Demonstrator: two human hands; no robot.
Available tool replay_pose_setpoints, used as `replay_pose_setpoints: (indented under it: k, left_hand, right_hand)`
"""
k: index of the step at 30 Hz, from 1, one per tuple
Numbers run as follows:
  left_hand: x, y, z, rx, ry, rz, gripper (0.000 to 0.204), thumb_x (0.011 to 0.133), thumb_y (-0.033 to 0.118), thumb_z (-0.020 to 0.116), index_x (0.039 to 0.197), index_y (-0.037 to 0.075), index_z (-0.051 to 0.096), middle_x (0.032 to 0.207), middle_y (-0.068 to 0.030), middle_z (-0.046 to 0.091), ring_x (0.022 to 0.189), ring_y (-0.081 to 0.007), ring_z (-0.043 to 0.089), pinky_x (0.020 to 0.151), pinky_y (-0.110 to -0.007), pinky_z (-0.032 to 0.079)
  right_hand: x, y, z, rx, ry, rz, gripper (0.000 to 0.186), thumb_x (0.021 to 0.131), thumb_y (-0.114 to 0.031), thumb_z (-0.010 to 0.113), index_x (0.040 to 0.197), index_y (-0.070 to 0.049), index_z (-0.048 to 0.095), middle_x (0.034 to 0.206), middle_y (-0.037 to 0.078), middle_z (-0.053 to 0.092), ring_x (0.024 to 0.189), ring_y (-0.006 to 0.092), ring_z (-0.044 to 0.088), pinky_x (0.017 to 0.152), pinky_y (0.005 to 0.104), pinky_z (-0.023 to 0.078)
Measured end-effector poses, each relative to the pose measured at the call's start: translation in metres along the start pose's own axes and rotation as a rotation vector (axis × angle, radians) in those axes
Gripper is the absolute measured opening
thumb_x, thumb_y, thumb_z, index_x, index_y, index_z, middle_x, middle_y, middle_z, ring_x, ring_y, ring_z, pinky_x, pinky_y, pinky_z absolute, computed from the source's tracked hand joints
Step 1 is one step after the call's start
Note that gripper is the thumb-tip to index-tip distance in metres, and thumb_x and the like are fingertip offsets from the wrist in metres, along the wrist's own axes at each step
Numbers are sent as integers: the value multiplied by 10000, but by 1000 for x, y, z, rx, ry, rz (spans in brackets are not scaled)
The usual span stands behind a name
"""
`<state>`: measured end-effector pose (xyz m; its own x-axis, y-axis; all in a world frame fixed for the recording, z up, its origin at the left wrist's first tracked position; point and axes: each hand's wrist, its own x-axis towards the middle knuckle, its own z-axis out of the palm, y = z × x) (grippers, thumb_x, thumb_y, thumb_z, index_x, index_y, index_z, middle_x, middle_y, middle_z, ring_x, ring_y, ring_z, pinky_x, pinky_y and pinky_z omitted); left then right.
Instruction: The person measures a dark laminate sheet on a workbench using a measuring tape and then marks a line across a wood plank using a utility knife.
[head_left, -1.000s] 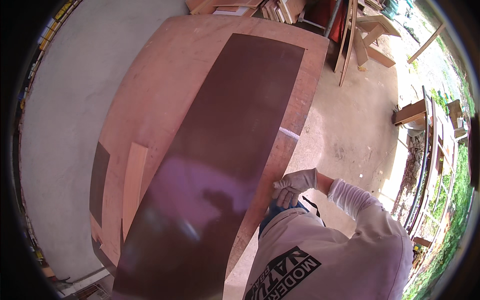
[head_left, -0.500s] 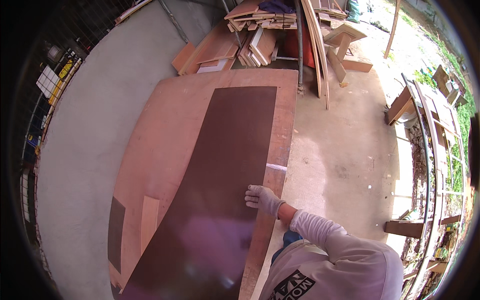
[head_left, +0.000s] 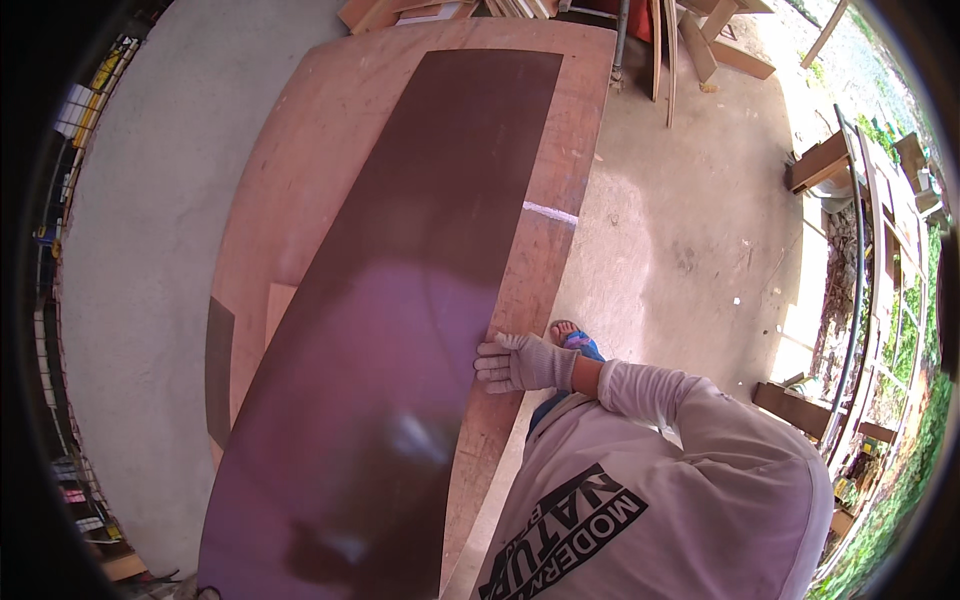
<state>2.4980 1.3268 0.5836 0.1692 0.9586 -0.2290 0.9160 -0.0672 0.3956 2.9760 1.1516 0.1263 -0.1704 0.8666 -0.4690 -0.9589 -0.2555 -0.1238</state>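
Note:
My right hand (head_left: 525,363), in a pale knit glove, lies at the right edge of a long dark brown, glossy sheet (head_left: 470,150). Its fingers are stretched out, with the tips at the sheet's edge, and it grips nothing. Underneath the sheet is a larger reddish plywood board (head_left: 310,120), which shows along both sides. A whitish stripe (head_left: 550,213) crosses the plywood's right margin, ahead of my hand. My left hand cannot be made out; only a small pale bit shows at the lower left rim.
Stacked wood offcuts (head_left: 430,12) and a metal pole (head_left: 619,45) stand beyond the board's far end. A smaller dark piece (head_left: 219,360) lies on the plywood's left side. Concrete floor (head_left: 690,220) stretches right toward a railing (head_left: 855,280). My sandalled foot (head_left: 575,338) is beside the board.
The view has shifted nearer, so the board's far end sits higher. My right hand has slid back toward me along the sheet's right edge, and its fingers have straightened.

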Motion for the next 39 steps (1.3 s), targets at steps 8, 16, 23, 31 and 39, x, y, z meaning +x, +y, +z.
replay_pose_setpoints:
  k: [8,16,23,31,39]
  left_hand:
    - [9,10,5,10,-18,41,434,924,255,730,1284,13,701,1202,-153,719,1102,-282,651,999,-424,491]
    - [21,-10,28,5,-37,9,426,923,269,736,1265,18,713,1179,-152,726,1076,-284,660,981,-428,501]
    - [55,0,60,24,-110,43,419,921,281,741,1249,22,723,1158,-151,733,1054,-286,668,965,-433,509]
    - [55,-10,62,38,-122,11,412,920,295,746,1231,26,734,1135,-150,741,1027,-289,677,946,-437,518]
    - [65,-20,67,55,-141,-16,405,918,309,752,1212,31,745,1112,-149,749,1001,-291,686,928,-442,527]
  right_hand:
    - [5,33,4,24,92,493,448,1053,-372,652,1353,-45,594,1342,207,654,1311,414,600,1143,601,473]
    - [16,-96,43,113,-177,-405,543,1088,-396,577,1500,-49,510,1504,131,584,1391,322,561,1177,525,460]
    - [44,-214,7,-626,593,-862,328,1032,-224,635,1243,19,699,1145,117,739,1068,236,681,898,408,544]
    - [29,-187,-31,-181,705,-948,272,1038,-205,583,1225,-27,669,1047,106,717,858,234,692,742,395,587]
    - [31,-196,-28,-135,793,-1111,252,934,-187,658,1054,18,741,913,113,742,835,238,694,751,399,542]
